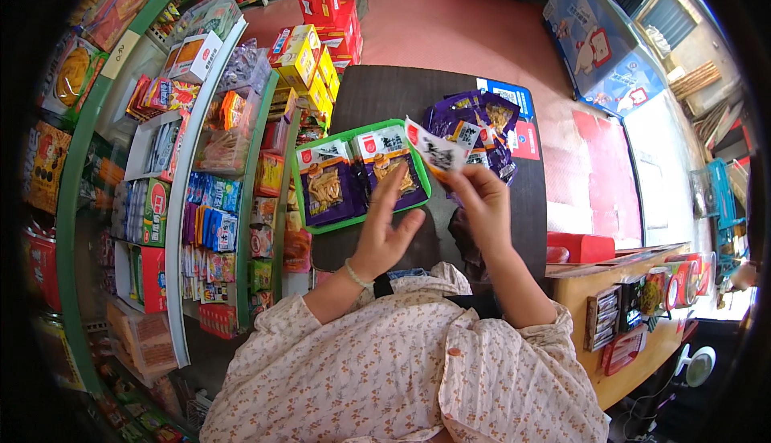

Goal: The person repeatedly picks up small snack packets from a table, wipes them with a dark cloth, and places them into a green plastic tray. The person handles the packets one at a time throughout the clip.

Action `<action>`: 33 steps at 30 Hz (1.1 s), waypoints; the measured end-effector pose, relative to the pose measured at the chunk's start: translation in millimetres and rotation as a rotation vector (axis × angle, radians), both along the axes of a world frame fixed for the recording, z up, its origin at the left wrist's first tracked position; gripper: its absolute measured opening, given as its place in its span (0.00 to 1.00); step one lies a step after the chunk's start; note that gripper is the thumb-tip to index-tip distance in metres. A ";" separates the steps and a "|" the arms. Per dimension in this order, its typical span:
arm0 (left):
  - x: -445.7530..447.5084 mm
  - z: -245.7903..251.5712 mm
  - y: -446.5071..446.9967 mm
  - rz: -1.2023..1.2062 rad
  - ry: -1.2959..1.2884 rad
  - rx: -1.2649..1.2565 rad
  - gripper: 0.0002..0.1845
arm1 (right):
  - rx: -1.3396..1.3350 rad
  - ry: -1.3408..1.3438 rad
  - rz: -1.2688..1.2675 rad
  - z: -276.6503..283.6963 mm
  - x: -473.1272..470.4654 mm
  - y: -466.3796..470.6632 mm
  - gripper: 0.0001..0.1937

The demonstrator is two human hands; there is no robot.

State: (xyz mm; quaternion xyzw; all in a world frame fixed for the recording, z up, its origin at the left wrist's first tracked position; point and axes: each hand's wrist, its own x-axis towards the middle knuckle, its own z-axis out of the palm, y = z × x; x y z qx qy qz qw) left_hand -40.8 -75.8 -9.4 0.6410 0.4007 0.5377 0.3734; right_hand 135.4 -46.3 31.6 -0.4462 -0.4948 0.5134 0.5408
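Note:
A green plastic tray (335, 227) lies on the dark table, holding purple snack packets in two side-by-side stacks, the left packet (326, 185) and the right packet (393, 169). My left hand (388, 226), with a beaded bracelet at the wrist, hovers over the tray's lower right edge, fingers apart and holding nothing. Between thumb and fingers my right hand (482, 199) grips a snack packet (438, 149), tilted, its white top showing and its lower part hidden. Behind that hand lies a loose pile of purple snack packets (503, 114).
Shelves of packaged snacks (211, 190) line the left side. Stacked yellow cartons (296, 57) and red cartons (337, 27) stand beyond the table (385, 90). A blue printed chest (602, 51) is at the upper right, and a wooden counter (572, 304) with goods at the lower right.

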 end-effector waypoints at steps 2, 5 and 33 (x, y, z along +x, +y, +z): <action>9.2 6.2 2.8 -0.290 -0.335 -0.135 0.40 | 0.225 -0.216 0.078 6.4 -16.9 -6.9 0.08; 5.3 15.0 14.6 -0.149 -0.329 -0.236 0.21 | 0.374 -0.432 0.174 27.2 -18.0 -11.2 0.11; -27.9 70.8 41.2 -0.452 -0.252 -0.565 0.11 | 0.518 -0.697 0.387 68.6 27.0 6.1 0.16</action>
